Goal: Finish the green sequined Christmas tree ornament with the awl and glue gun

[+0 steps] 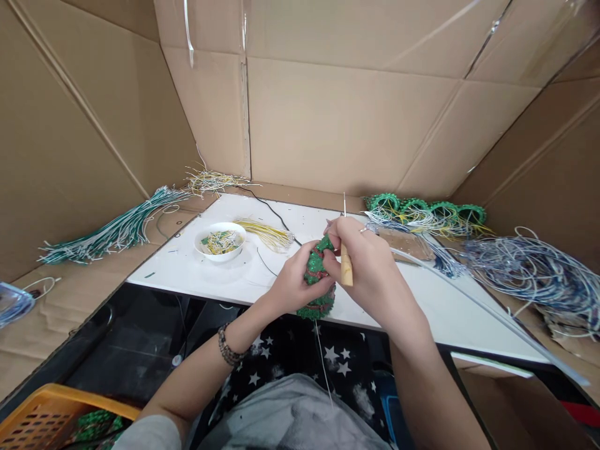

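Tall cardboard walls (347, 119) are enclosing our workspace on three sides, while a white worktop (469, 312) is stretching out in front of us. A tangled heap of blue and white strands (539, 269) is lying to the right of the worktop, and a long bundle of green and white strands (117, 228) is fanning out on the far left. An orange basket (37, 419) is standing at lower left, holding more green material. Four green rings (440, 212) are sitting side by side near the far right corner.

At the near edge of the worktop, our left hand (300, 278) is wrapping around a green textured piece (315, 265) banded with red, its narrow end pointing away from us. Our right hand (360, 256) is gripping a wooden-handled tool (345, 269), its slim tip pointing away, with fingertips touching the narrow end of the piece. A white bowl (199, 248) is resting left of the hands, carrying short clippings (220, 242); just beside it, yellow strands (269, 236) are lying loosely. A thin white thread (323, 359) is hanging below the green textured piece, over our lap.
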Demonstrator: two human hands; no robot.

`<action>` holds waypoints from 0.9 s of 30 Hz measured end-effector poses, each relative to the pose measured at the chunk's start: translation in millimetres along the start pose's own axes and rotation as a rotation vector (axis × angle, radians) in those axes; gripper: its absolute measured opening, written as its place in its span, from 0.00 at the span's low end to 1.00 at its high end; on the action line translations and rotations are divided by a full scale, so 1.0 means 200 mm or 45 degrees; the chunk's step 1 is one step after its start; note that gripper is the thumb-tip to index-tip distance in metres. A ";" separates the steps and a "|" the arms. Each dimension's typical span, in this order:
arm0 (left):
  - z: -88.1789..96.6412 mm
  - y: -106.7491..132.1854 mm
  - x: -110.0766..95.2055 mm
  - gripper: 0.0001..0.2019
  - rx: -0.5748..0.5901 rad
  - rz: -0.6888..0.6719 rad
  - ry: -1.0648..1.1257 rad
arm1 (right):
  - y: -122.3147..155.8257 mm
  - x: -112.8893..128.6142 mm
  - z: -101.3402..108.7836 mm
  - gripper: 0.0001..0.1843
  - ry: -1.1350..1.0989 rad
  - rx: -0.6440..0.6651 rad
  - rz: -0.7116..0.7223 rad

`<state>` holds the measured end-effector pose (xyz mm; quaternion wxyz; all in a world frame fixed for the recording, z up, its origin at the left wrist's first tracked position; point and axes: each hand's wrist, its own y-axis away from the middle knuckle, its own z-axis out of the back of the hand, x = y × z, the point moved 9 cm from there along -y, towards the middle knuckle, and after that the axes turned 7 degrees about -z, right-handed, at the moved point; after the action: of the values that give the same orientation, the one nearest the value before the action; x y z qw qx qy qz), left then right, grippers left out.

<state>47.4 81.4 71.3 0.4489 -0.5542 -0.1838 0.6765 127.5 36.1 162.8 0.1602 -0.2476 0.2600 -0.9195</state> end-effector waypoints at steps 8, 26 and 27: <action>0.00 0.00 0.01 0.25 0.001 0.010 -0.004 | 0.00 0.01 0.00 0.12 -0.021 -0.006 0.023; 0.00 0.02 0.02 0.28 0.022 0.065 -0.029 | 0.23 -0.15 0.19 0.10 -0.755 -0.673 -0.101; 0.00 0.01 0.02 0.28 0.019 0.059 -0.035 | 0.25 -0.16 0.18 0.09 -0.851 -0.717 -0.065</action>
<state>46.6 83.1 66.7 0.4349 -0.5456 -0.1719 0.6955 181.6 -4.6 149.8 0.1390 -0.5720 0.4282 -0.6856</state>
